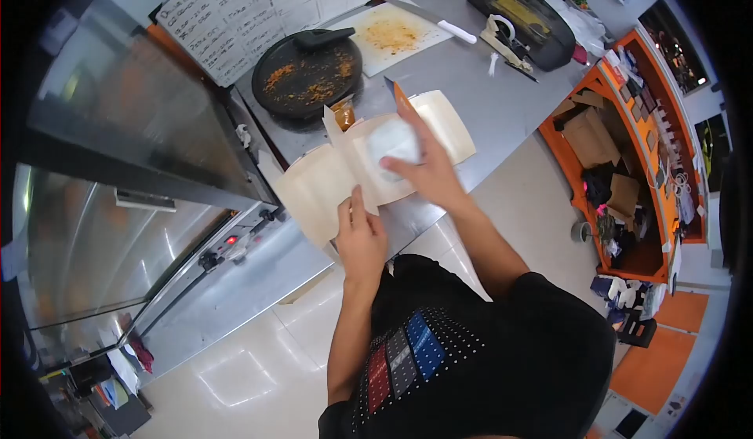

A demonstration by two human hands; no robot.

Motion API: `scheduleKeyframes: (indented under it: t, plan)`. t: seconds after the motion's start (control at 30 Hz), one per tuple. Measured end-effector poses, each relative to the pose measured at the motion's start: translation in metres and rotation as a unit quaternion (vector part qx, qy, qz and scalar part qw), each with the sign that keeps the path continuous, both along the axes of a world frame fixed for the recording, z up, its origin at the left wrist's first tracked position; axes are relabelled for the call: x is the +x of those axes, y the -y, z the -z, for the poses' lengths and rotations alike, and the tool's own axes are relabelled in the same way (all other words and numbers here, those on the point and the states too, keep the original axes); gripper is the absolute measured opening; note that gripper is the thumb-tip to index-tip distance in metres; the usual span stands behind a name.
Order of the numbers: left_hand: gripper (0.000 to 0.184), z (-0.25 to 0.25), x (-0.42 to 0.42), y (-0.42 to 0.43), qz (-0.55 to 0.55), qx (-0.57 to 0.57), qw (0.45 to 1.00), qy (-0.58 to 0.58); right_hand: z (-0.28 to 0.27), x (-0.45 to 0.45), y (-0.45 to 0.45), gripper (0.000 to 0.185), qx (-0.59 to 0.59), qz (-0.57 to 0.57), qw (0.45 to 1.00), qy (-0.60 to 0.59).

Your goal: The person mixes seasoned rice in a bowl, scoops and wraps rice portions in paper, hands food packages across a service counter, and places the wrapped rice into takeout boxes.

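Note:
An opened cardboard takeaway box point(310, 192) with a cream inside lies across the metal counter's front edge. Within my right hand point(430, 168) is a round white tub point(394, 142), blurred by motion, over the middle of the box. My thumb lies across its top and my fingers go round the far side. My left hand point(362, 243) is closed at the near edge of the box, fingers against a cardboard flap. Just beyond the box stands a small clear cup of brown sauce point(343, 115).
Behind are a black pan point(306, 78) with food scraps, a stained white cutting board point(396, 39), a white-handled knife point(457, 31), a tape dispenser point(502, 39) and a black tray point(529, 19). A glass-doored appliance point(141, 125) stands left; an orange shelf unit point(620, 149), right.

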State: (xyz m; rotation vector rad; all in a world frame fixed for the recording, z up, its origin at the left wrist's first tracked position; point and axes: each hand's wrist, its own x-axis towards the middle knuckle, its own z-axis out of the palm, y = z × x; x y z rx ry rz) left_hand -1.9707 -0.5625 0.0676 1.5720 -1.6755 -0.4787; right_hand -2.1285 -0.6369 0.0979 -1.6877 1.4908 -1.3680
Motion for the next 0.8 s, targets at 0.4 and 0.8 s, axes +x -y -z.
scheduleKeyframes:
  t: [0.4,0.8]
  plan:
    - [0.048,-0.007,-0.021,-0.006,-0.031,-0.037,0.990,0.133,-0.040,-0.090,-0.008,0.060,0.062,0.039,0.973,0.219]
    - [0.050,-0.007,-0.036,-0.014,-0.071,-0.039,0.982,0.172,0.102,-0.130,0.067,0.063,0.251,-0.009,0.967,-0.037]
